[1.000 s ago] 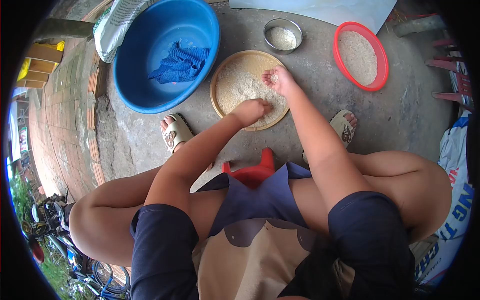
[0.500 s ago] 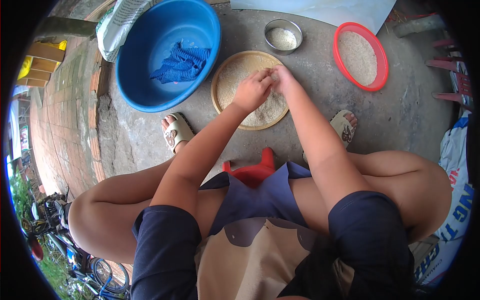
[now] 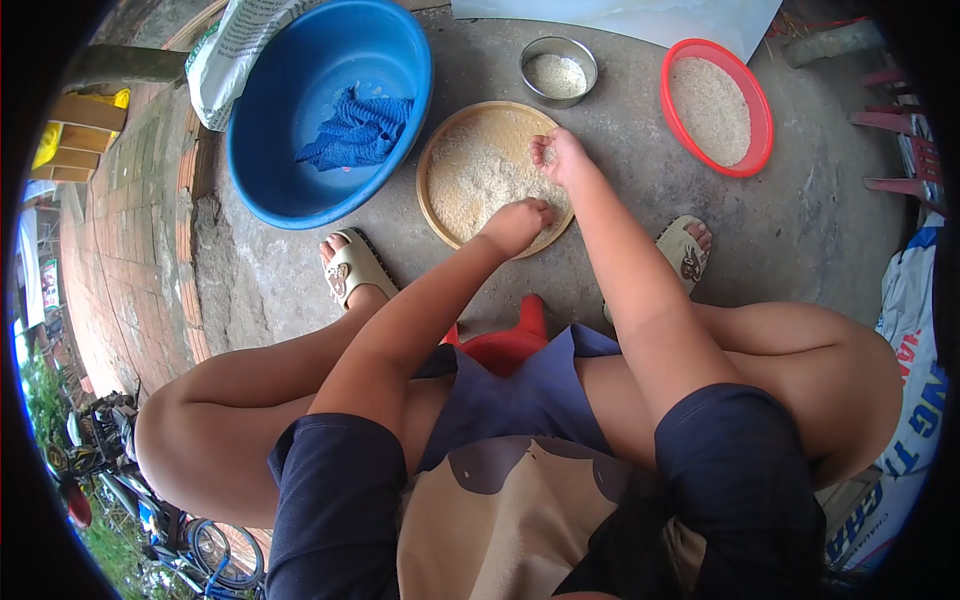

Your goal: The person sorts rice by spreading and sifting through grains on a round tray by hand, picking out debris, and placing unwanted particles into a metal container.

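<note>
A round, shallow bamboo tray (image 3: 423,195) lies on the ground between my feet, with rice (image 3: 478,180) spread over it. My left hand (image 3: 520,226) is low over the tray's near right part, its fingers curled together at the rice. What they pinch, if anything, is hidden. Over the tray's right rim is my right hand (image 3: 562,158), turned partly palm up with fingers bent inward. Its contents are too small to make out. Just behind the tray stands a metal bowl (image 3: 526,82) with some rice in it.
A blue basin (image 3: 236,160) holding a blue cloth (image 3: 358,130) stands left of the tray. To the right is a red basin (image 3: 765,130) of rice. My sandalled feet flank the tray, and a red stool (image 3: 510,345) is under me. Printed sacks (image 3: 905,350) lie far right.
My hands were together over the tray's upper right. The left hand has come apart, moving down toward me to the rice; the right hand has stayed near the same place.
</note>
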{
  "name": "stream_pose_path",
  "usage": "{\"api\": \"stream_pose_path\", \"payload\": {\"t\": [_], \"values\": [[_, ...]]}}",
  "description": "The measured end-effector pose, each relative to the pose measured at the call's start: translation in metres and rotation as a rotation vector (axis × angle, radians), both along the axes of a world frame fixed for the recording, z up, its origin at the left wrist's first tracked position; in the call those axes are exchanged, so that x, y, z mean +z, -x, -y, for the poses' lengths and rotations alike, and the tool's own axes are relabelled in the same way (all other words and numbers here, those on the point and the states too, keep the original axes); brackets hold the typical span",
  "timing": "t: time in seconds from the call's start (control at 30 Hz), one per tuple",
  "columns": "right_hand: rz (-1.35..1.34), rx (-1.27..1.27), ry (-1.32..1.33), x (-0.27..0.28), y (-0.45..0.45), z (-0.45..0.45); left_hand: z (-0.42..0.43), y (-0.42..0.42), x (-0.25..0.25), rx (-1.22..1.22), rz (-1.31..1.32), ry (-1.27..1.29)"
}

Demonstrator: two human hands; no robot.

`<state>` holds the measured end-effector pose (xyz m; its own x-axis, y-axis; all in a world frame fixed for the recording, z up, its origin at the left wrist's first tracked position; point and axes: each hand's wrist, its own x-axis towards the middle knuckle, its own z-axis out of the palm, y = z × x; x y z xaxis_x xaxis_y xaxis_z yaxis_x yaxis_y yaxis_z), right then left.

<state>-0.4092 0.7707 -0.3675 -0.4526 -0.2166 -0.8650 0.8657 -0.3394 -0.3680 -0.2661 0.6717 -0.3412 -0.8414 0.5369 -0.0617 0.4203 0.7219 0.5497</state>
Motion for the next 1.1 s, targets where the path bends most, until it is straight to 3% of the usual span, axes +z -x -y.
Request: {"api": "stream_pose_path", "payload": {"t": [0.07,0.27,0.4,0.43,0.5,0.63,0.7,0.8,0.9,1.03,1.1], "values": [[0.003,-0.004,0.0,0.0,0.0,0.001,0.007,0.01,0.002,0.028,0.026,-0.034],[-0.022,0.089,0.028,0.008,-0.004,0.005,0.027,0.046,0.024,0.439,-0.175,-0.3],[-0.017,0.147,0.118,-0.011,-0.003,0.019,0.022,0.057,0.04,0.522,-0.154,-0.326],[-0.019,0.152,0.112,-0.005,-0.004,0.024,0.021,0.058,0.043,0.546,-0.226,-0.237],[-0.015,-0.105,0.142,0.011,-0.005,0.037,0.019,0.055,0.043,0.582,-0.297,-0.153],[0.054,-0.311,0.219,0.002,0.017,0.043,0.03,0.046,0.033,0.657,-0.417,-0.146],[0.091,-0.396,0.211,0.038,0.029,0.049,0.039,0.04,0.022,0.69,-0.468,-0.108],[0.166,-0.533,0.333,0.081,0.049,0.057,0.051,0.025,-0.012,0.818,-0.233,0.066],[-0.092,-0.699,0.311,0.12,0.071,0.058,0.059,0.007,-0.023,0.746,-0.254,0.22],[-0.323,-0.624,0.251,0.115,0.096,0.04,0.057,0.007,-0.027,0.75,-0.23,0.248],[-0.365,-0.212,-0.123,0.096,0.103,0.032,0.056,0.009,-0.028,0.759,-0.224,0.257]]}}
